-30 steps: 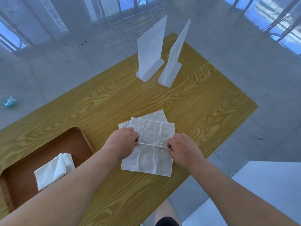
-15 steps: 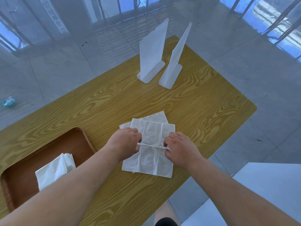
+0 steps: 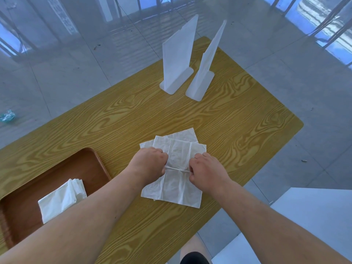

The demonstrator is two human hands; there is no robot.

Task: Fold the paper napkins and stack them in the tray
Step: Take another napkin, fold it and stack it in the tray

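I read the job as partly done. A small stack of folded napkins (image 3: 62,199) already lies in the brown tray (image 3: 89,164), which sits at the bench's (image 3: 118,119) near left corner. The folded ones rest toward the tray's right side, with bare tray floor on their far side.

Near the middle of the bench's near edge lies the loose pile of unfolded napkins (image 3: 176,162), a few sheets fanned and overlapping; I cannot count them exactly. Both of my hands are on the top sheet. The left hand (image 3: 148,164) is curled closed, pinching the sheet at its middle crease, and the right hand (image 3: 205,171) is likewise closed, pinching the same crease from the other side. Between them the paper stands up in a thin raised ridge, so I judge this sheet is only starting its fold.

What remains, as I judge it: finish this fold, carry it to the tray, then work through the sheets underneath. Two white upright stands (image 3: 179,58) at the far edge play no part.
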